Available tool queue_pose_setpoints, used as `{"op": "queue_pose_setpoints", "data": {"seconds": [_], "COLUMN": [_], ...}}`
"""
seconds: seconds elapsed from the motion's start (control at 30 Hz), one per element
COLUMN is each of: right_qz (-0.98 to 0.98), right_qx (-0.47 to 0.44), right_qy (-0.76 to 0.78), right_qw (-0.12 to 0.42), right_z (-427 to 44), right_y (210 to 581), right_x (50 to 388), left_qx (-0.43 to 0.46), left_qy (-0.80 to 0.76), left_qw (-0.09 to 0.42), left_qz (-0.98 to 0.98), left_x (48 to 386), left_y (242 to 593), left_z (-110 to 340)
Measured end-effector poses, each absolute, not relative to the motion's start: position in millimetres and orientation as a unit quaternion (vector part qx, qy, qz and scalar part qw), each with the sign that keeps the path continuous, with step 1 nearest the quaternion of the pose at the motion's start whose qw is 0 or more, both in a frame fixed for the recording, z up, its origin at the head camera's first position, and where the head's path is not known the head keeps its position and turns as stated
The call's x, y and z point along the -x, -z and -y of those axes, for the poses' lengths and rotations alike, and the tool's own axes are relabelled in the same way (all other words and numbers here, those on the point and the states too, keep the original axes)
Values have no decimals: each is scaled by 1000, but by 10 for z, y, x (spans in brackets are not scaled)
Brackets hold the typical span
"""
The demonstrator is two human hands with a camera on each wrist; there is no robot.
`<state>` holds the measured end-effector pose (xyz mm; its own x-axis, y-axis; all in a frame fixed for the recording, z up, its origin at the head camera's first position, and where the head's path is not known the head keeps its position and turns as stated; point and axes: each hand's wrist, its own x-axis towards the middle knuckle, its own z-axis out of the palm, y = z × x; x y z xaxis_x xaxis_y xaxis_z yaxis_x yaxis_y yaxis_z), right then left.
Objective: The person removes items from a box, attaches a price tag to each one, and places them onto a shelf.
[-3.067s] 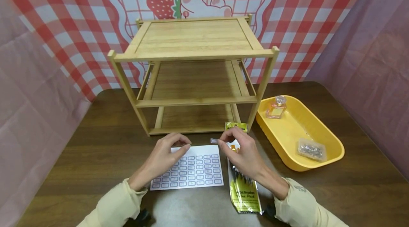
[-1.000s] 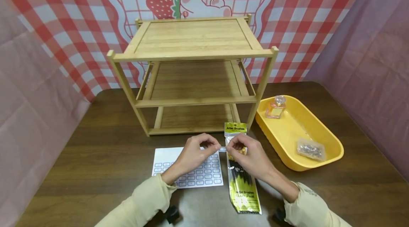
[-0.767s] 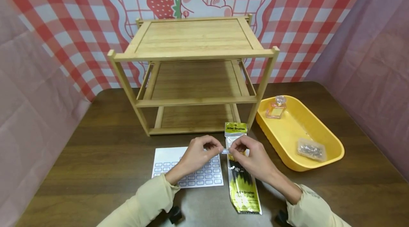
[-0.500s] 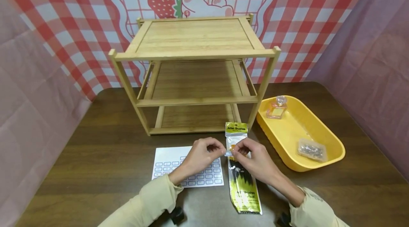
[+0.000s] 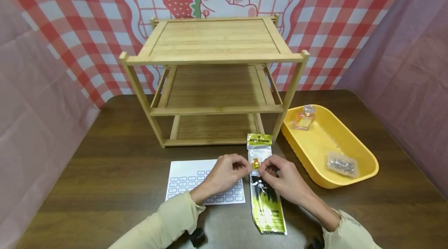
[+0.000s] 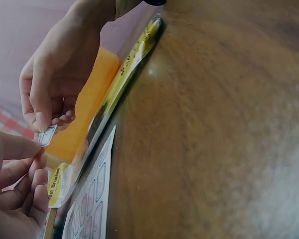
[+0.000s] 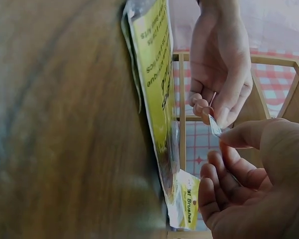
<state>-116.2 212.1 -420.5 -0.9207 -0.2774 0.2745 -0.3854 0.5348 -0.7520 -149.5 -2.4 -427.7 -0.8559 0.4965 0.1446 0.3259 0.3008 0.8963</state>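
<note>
A small white sticker label with a blue border (image 6: 48,135) is stretched between my two hands, above the artist brush pack (image 5: 267,214). My left hand (image 5: 225,173) pinches one end of it between thumb and index finger. The other end is pinched by my right hand (image 5: 285,179), as the right wrist view also shows with the label (image 7: 215,126) seen nearly edge-on. Under my left hand and forearm lies a white sheet of labels (image 5: 183,167), partly covered. The yellow-and-black brush pack lies flat to the right of that sheet.
A three-tier wooden shelf (image 5: 217,62) stands behind the hands. To the right sits a yellow tray (image 5: 325,136) holding a pink perfume bottle (image 5: 303,120) and a clear box of small metal pieces (image 5: 342,164). Checked cloth hangs behind the dark wooden table (image 5: 105,163).
Earlier my right hand alone held the label, with my left hand over the sheet. My left hand moved right and took its other end; both hands then shifted slightly right and nearer over the pack.
</note>
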Motion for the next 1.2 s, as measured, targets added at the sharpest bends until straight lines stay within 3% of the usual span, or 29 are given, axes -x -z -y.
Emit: {"op": "queue_pose_setpoints", "data": {"seconds": [1.2], "right_qz": [886], "right_qx": [-196], "right_qy": [-420], "right_qw": [-21], "right_z": [-2289], "right_y": [4266], "right_x": [1059], "left_qx": [-323], "left_qy": [-486], "left_qw": [114], "left_qz": [-804], "left_x": [1491], "left_y": [4371], "left_z": [-111]}}
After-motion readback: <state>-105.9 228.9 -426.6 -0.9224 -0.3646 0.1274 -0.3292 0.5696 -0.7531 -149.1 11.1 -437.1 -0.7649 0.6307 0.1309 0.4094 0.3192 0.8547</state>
